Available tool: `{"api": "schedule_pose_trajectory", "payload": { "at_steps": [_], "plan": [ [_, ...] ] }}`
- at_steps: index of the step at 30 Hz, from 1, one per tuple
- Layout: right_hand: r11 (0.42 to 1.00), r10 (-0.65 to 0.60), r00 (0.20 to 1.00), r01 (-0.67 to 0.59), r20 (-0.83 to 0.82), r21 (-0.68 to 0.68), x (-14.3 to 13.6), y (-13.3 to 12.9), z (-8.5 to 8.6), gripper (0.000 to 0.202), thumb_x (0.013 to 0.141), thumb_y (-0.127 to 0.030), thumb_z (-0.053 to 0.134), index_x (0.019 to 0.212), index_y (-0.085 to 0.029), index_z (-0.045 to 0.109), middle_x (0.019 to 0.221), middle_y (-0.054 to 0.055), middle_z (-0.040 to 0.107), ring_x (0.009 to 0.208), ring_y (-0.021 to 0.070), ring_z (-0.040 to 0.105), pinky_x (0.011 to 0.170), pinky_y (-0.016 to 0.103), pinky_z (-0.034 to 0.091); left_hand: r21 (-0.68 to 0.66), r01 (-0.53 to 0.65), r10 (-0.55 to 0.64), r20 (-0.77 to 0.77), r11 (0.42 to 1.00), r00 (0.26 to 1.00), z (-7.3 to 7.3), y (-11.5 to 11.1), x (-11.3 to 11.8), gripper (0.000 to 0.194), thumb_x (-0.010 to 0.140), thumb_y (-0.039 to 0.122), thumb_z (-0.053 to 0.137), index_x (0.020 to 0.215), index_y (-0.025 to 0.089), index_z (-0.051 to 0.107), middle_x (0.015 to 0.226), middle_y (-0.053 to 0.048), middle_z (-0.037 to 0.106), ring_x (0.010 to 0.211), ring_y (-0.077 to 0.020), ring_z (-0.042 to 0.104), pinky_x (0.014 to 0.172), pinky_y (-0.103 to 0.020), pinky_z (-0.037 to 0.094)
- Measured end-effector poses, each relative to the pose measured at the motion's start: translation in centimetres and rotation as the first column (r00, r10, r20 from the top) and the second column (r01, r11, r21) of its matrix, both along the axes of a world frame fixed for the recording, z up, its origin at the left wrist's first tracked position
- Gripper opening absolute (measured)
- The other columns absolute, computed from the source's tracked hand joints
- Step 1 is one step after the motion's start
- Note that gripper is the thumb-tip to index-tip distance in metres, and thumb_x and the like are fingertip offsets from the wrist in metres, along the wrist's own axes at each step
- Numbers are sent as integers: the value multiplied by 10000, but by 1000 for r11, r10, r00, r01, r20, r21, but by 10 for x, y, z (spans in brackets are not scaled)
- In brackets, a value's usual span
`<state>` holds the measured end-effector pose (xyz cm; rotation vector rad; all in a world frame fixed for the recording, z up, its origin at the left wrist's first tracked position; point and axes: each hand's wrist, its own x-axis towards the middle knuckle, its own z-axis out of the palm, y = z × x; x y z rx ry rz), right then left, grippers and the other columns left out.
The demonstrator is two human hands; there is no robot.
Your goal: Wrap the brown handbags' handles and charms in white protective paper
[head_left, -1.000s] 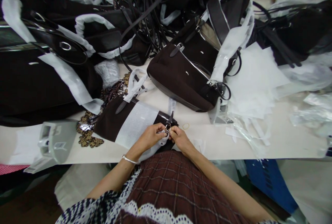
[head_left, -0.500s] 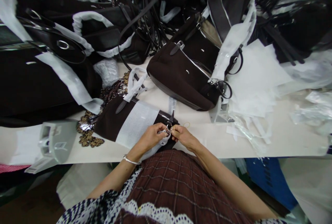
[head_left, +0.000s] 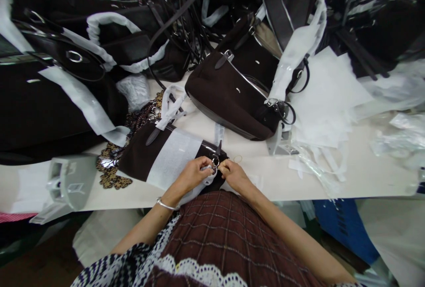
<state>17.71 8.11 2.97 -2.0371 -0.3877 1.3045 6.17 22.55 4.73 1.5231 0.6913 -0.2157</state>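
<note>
A small dark brown handbag point(head_left: 134, 152) lies on the table in front of me, a white protective sheet point(head_left: 174, 156) wrapped around its middle. At its right end a silver metal ring point(head_left: 215, 162) hangs from a short dark strap tab. My left hand point(head_left: 194, 175) is closed, pinching the ring from the left, with white wrapping bunched under its fingers. From the other side my right hand point(head_left: 235, 175) meets it, thumb and finger pressed together close beside the ring; what is between them is too small to make out. A white-wrapped handle point(head_left: 171, 107) rises from the handbag's back edge.
A larger dark brown bag point(head_left: 232, 94) lies behind the handbag. Leopard-patterned charms point(head_left: 114, 167) lie at its left, near a grey tape dispenser point(head_left: 71, 180). White paper sheets point(head_left: 328, 101) and clear plastic point(head_left: 398, 136) cover the right. More dark bags point(head_left: 49, 110) crowd the left.
My right hand's fingertips have shifted slightly at the ring, which shows a little more plainly now. My left hand keeps its hold. The whole view has moved slightly.
</note>
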Motion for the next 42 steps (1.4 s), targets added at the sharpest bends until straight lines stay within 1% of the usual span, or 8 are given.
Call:
{"api": "schedule_pose_trajectory", "payload": {
  "at_steps": [7,12,18,24,29,32,35,42],
  "plan": [
    [999,34,993,-31,110,-34,1,2,7,120,811,-204,493,735,-214,585,653,-16,608,661,155,557,651,276,402,170,16,-13,-19,985,1000,6,-7,3,77,763,163,610,836,164,631,791,-3,636,749,-135,567,701,-233,418],
    [999,-54,997,53,59,11,0,4,17,141,821,-285,518,775,-202,621,693,-12,635,647,141,578,653,270,431,267,25,-15,-40,963,999,8,-11,5,103,744,127,603,838,166,620,786,1,623,749,-135,562,701,-234,408],
    [996,-83,996,84,-21,43,-5,2,16,110,758,-251,562,766,-195,657,648,-19,640,597,128,577,609,254,459,266,24,-14,-41,964,999,8,-10,3,102,745,139,606,841,173,616,798,8,623,758,-137,564,707,-240,408],
    [990,-135,988,137,-69,35,-7,2,16,121,776,-278,574,750,-187,649,620,-24,623,568,126,565,587,255,446,229,1,7,-36,974,999,8,-10,2,114,746,140,610,853,176,621,812,10,630,764,-135,569,713,-240,410],
    [986,-130,982,113,139,124,-5,3,36,136,808,-292,587,756,-198,671,760,10,672,710,148,591,692,276,447,242,0,5,-23,970,1000,7,-10,2,95,757,137,609,844,174,615,812,6,628,772,-137,565,731,-245,411],
    [981,-63,983,29,170,191,-7,4,42,129,813,-282,597,776,-211,698,814,16,685,759,153,603,732,279,451,268,14,-5,-33,963,999,7,-11,2,96,753,148,632,843,171,608,799,10,617,760,-138,554,712,-242,407],
    [987,-29,991,7,133,158,-11,3,34,123,791,-260,598,740,-207,697,766,12,684,732,153,604,705,277,449,268,19,-6,-50,963,999,7,-11,2,112,740,129,640,840,168,611,794,13,623,761,-138,562,711,-236,410],
    [983,-178,982,180,-65,23,-13,0,7,176,719,-347,634,679,-181,673,603,-6,617,567,130,526,575,266,411,225,2,11,-56,974,998,6,-10,1,158,733,91,611,871,164,636,792,12,646,745,-130,580,704,-227,418]
  ]
}}
